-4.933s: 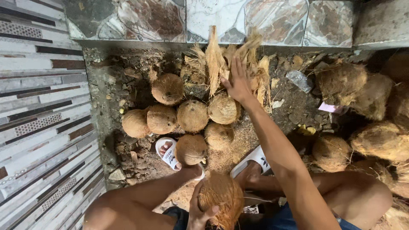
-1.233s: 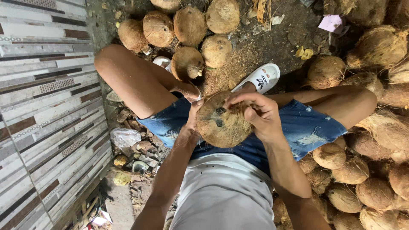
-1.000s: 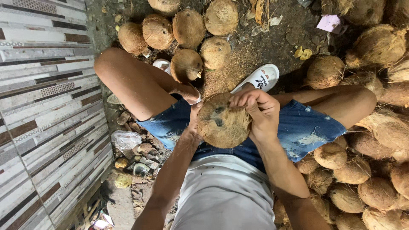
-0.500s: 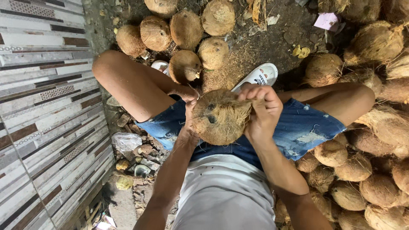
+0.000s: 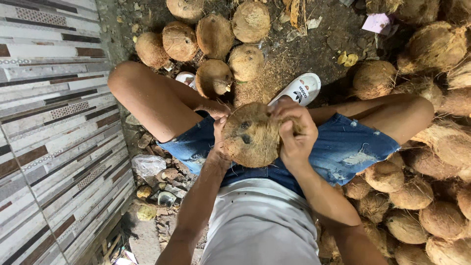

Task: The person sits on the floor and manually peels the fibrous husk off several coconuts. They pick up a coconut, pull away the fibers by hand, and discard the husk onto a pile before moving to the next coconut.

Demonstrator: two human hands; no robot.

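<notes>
Over lap: husked coconut [image 5: 251,135] clamped between left hand [image 5: 219,140], right hand [image 5: 296,132] fingers.

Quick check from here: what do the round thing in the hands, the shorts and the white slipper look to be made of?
Coconut, held between left hand and right hand: hard brown shell, matte, hairy with fibre; dark eye spots show.
Shorts: blue denim, likely cotton, faded with frayed tears.
Slipper: smooth white moulded strap, probably rubber or foam; I cannot tell which.
</notes>
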